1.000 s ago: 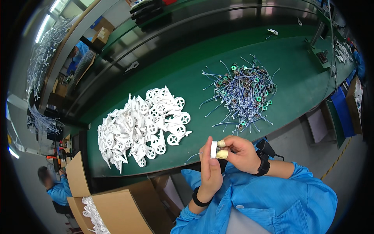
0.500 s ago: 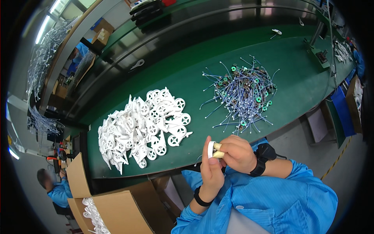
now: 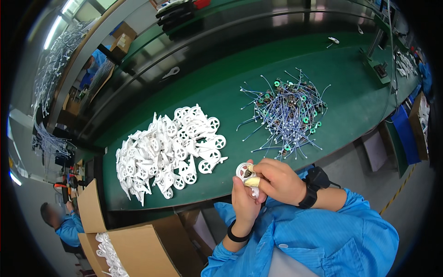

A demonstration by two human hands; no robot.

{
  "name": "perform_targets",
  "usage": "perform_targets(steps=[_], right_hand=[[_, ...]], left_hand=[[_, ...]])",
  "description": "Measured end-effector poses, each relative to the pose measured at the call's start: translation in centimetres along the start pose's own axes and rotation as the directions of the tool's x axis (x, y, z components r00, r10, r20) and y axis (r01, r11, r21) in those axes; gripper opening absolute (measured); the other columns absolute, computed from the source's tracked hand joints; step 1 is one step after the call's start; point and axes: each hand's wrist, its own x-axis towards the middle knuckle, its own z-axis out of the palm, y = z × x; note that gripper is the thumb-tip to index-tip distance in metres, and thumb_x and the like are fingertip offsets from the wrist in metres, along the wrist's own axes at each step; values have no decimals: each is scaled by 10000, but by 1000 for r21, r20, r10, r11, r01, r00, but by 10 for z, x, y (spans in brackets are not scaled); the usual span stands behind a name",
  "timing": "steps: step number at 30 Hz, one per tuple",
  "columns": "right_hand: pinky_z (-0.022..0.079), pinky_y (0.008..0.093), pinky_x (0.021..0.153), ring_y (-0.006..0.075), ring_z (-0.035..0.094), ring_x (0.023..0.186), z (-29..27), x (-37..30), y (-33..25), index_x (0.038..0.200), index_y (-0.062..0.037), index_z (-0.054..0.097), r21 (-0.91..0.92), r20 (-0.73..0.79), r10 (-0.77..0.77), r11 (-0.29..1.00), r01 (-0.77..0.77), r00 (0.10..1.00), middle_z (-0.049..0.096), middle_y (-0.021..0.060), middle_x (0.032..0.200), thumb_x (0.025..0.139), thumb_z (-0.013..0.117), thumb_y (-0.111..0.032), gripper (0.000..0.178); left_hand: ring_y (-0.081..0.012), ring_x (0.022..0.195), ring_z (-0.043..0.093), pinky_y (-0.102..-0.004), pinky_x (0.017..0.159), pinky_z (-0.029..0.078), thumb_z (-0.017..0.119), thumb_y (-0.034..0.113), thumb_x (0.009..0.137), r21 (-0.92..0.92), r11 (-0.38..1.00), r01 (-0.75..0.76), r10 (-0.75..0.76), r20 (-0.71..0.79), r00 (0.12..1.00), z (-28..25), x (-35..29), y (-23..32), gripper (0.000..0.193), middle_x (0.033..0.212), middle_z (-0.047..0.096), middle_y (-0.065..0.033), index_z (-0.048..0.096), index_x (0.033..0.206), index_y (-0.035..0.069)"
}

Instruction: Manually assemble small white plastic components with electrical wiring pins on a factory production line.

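The left hand (image 3: 246, 204) is raised, thumb up, fingers curled; the right hand (image 3: 282, 182) angles leftward close beside it, fingers bent.

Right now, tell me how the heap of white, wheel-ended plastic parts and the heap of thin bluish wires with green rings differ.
The white parts heap is nearly all white; the wire heap mixes bluish, green and brownish tones.
The white parts heap holds chunky pieces, while the wire heap bristles with thin strands.
The white parts heap lies left of the wire heap.
Both rest loosely on the green table.
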Motion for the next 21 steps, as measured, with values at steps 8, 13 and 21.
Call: perform_targets(steps=[8, 13, 21], right_hand=[[461, 406, 727, 331, 576, 817, -8, -4, 0, 1036, 8, 590, -103, 43, -48, 993, 52, 998, 585, 134, 901, 751, 604, -5, 286], [443, 369, 708, 290, 573, 793, -9, -1, -5, 1029, -3, 588, -194, 31, -164, 967, 167, 986, 576, 100, 880, 686, 678, -34, 356], [407, 355, 661, 263, 560, 744, -7, -3, -2, 930, -15, 596, -264, -24, -294, 924, 277, 956, 553, 77, 796, 713, 632, -63, 225]], left_hand=[[-103, 460, 434, -219, 404, 305, 180, 478, 1029, 15, 997, 70, -71, 48, 996, -3, -3, 0, 635, 735, 575, -77, 423, 1320, -31], [-76, 429, 426, -196, 399, 322, 197, 442, 1035, 287, 956, -61, 63, 3, 998, 5, -9, 3, 602, 615, 532, -37, 428, 1317, -37], [-71, 487, 491, -208, 454, 387, 303, 313, 1038, 590, 762, -266, 271, 83, 959, -3, -11, -5, 489, 611, 540, -13, 430, 1325, -62]])
